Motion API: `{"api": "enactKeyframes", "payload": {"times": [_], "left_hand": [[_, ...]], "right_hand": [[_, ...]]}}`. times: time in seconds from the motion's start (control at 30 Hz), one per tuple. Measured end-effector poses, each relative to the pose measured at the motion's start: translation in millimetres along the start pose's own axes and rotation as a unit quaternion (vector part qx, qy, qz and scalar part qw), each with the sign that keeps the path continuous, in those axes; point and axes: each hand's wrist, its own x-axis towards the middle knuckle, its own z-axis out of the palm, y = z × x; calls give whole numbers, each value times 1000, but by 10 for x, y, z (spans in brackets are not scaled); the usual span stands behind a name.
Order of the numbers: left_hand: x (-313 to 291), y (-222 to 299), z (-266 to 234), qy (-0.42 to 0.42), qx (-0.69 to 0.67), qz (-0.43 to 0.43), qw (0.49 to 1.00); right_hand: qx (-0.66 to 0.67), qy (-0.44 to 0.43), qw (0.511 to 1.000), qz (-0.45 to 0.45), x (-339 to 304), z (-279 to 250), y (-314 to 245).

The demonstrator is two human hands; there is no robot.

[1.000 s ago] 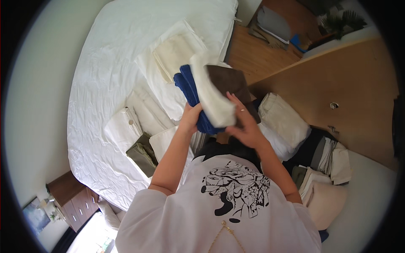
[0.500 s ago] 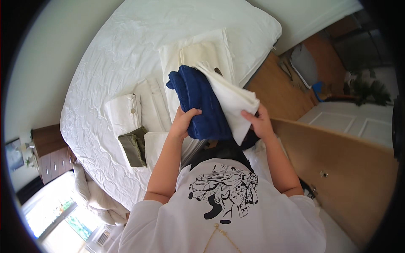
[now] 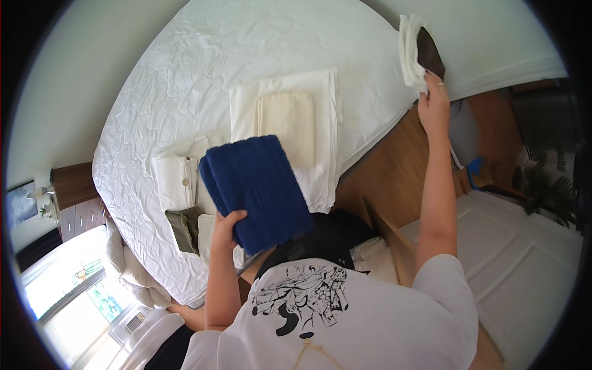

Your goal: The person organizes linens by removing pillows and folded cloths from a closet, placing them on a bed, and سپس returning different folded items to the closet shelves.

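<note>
My left hand grips the near left edge of a folded navy blue towel, thumb on top, and holds it above the bed. Far to the right, my outstretched right hand pinches the lower end of a folded white cloth with a dark brown patch on it. Beyond the towel, a folded cream cloth lies on a larger folded white cloth. Left of the towel are folded white fabric with a button and a folded olive green cloth.
A white quilted cover spreads over the bed. Wooden floor and a white panelled surface are at the right. A plant stands farther right. A drawer unit and a bright window are at the left.
The white cloth has left the towel's side, carried up and far right by my right hand. My left hand has moved left and down with the towel, uncovering the cream cloth.
</note>
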Motion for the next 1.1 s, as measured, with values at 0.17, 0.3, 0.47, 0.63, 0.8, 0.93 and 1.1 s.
{"api": "enactKeyframes", "payload": {"times": [0.17,0.3,0.47,0.63,0.8,0.93,1.1], "left_hand": [[-122,-149,-108,131,-25,14,991],[-227,-280,-316,193,-55,-38,979],[-392,-402,-474,249,-72,-50,965],[-358,-466,-619,226,-97,-72,967],[-344,-334,-459,215,-53,-42,974],[-402,-224,-403,185,-47,-19,981],[-327,-314,-824,60,-47,-25,997]], "right_hand": [[66,-77,982,162,-358,1388,678],[-208,-397,891,67,-1192,2155,981],[-148,-293,930,167,-1129,2303,780],[-65,-207,930,296,-745,2004,1117],[-93,-81,946,300,-417,1320,1112],[128,11,945,300,-374,764,482],[553,-39,684,474,-759,206,-536]]}}
